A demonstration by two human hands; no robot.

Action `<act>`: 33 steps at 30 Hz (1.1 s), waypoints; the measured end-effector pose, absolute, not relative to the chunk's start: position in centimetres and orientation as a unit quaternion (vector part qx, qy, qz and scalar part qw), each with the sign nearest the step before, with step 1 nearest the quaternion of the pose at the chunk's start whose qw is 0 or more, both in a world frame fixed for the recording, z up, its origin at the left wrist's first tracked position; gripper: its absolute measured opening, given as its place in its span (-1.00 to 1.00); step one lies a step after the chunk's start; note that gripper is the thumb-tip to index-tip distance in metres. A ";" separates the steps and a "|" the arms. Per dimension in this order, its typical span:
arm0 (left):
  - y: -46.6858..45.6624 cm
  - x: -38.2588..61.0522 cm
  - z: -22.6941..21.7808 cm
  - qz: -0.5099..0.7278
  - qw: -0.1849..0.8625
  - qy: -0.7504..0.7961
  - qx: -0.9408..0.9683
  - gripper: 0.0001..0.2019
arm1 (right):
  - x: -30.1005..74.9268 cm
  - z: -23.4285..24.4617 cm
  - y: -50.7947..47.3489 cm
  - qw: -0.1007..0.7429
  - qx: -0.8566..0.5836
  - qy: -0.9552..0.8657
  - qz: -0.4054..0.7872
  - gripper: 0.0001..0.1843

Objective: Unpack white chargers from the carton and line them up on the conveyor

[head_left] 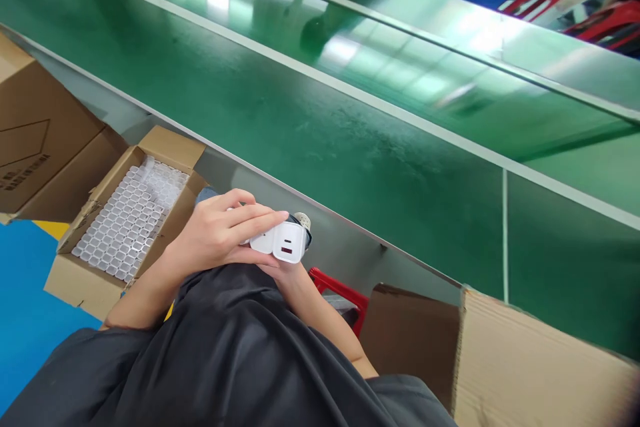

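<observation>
A short row of white USB chargers is held low in front of my body. The charger at the right end (290, 242) turns its face up, showing one small slot and one wider reddish port. Next to it is another white charger (263, 241), partly covered by fingers. My left hand (215, 230) is closed over the row from the left, its fingers stretched along the top. Under the row, my right hand (286, 272) grips from below; most of its fingers are hidden. Just behind the chargers shows a pale, dotted round object (303, 220) with a dark band.
To my left an open carton (95, 213) holds many white pieces in rows, with a larger carton (50, 120) behind. A long green bench (300, 120) runs across ahead. Red plastic (345, 293) and another open carton (525, 360) stand at right.
</observation>
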State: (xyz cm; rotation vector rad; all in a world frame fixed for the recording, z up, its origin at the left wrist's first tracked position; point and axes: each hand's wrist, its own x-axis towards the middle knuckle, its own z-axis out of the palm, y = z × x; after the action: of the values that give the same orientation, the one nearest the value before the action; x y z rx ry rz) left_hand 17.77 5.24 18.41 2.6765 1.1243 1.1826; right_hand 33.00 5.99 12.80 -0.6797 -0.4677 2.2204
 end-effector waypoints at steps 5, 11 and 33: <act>3.6 15.4 12.8 0.370 0.066 0.423 0.824 -0.34 | 31.8 8.7 5.8 0.332 -0.309 -0.203 0.868 -0.74; -4.3 6.6 -1.0 0.265 0.180 0.772 0.549 -0.42 | 26.7 -0.6 8.3 0.235 -0.423 -0.456 0.747 -0.51; -15.7 1.8 -22.5 -0.024 0.326 0.926 0.191 -0.36 | -0.7 -20.5 15.6 -0.234 -0.322 -0.892 0.213 -0.46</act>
State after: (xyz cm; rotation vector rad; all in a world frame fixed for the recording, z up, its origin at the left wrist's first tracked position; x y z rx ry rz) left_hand 1.79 -15.66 -22.46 0.5000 2.4266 -0.0626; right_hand -0.66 15.58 -20.48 -1.1976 -3.3156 0.7916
